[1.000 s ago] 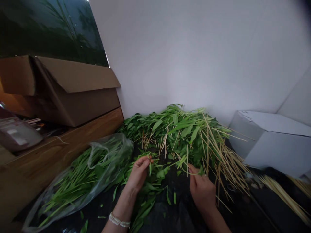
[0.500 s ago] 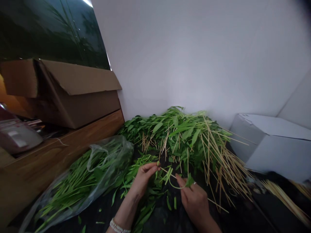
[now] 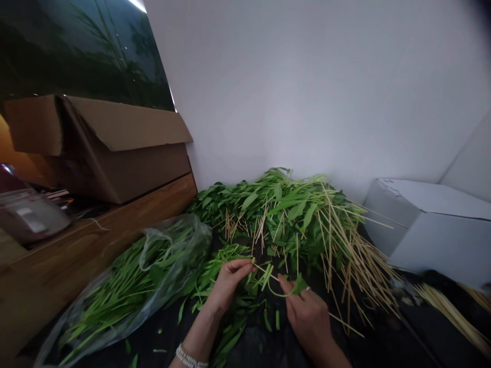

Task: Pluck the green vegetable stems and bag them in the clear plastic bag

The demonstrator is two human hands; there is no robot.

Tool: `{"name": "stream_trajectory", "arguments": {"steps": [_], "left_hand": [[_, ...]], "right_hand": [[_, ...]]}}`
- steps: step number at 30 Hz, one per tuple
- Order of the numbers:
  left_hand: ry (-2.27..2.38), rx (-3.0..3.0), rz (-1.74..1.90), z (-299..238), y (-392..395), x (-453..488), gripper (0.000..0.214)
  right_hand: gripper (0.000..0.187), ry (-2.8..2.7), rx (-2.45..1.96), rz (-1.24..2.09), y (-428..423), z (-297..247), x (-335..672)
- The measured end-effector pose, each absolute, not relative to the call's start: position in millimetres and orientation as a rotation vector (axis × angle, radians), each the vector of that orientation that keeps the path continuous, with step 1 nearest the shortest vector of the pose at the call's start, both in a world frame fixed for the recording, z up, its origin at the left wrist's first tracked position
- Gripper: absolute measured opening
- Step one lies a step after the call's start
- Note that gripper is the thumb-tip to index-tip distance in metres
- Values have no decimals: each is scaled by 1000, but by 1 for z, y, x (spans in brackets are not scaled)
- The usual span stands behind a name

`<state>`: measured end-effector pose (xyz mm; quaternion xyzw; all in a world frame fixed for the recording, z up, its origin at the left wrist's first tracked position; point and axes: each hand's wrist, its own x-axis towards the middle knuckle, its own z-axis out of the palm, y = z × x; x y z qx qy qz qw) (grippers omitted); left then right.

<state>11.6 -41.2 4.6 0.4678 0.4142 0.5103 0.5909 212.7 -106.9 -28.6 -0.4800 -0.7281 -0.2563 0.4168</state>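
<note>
My left hand [image 3: 229, 278] pinches the pale end of a thin green stem [image 3: 268, 278] in front of a big pile of leafy greens with straw-coloured stalks [image 3: 295, 214]. My right hand [image 3: 307, 312] pinches the other, leafy end of the same stem, which curves between the two hands. A beaded bracelet sits on my left wrist. Loose green leaves [image 3: 230, 306] lie under and between my hands on the black sheet [image 3: 253, 342].
A clear plastic bag full of green stems [image 3: 134, 281] lies at the left. A wooden ledge [image 3: 95, 240] carries an open cardboard box [image 3: 115, 148]. A white box [image 3: 429, 225] stands at the right, with bare pale stalks [image 3: 448, 312] before it. The white wall is behind.
One second ago my hands were apart, each in the greens. They have drawn together and now hold one stem between them; since half a second ago almost nothing moved.
</note>
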Motion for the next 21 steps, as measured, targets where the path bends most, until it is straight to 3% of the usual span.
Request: {"name": "stream_trajectory", "arguments": {"steps": [21], "left_hand": [[924,1057,1142,7,-42,15,27]], "right_hand": [[35,-1859,-1215,-673,-108,-35,210]]}}
